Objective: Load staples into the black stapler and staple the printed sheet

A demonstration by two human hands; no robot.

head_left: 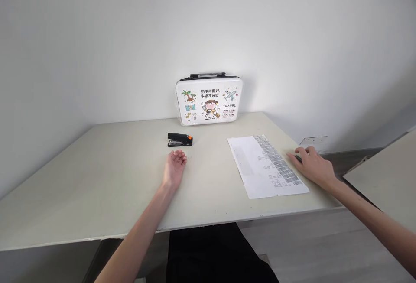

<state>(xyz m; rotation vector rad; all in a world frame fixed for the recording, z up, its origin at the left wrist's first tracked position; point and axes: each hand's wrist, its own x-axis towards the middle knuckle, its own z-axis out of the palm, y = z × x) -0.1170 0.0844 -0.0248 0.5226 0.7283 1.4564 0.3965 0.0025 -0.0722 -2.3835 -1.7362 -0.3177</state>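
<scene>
My left hand [175,168] rests palm up on the table, its fingers loosely curled and nothing visible in the palm. Just beyond its fingertips lies a black stapler [180,140] with an orange patch at its right end, apart from the hand. At the table's right edge is my right hand [313,166], palm down with bent fingers. A small dark thing [298,158] shows between its thumb and fingers, too hidden to name. To the left of that hand a white printed sheet [260,166] lies flat, with a grey patterned strip along its right side.
A white case [209,101] with cartoon prints and a black handle stands upright against the wall [208,23] at the back of the pale table [107,179]. Another pale surface [390,179] is at the right, across a gap. My dark-clothed legs [217,252] are below the front edge.
</scene>
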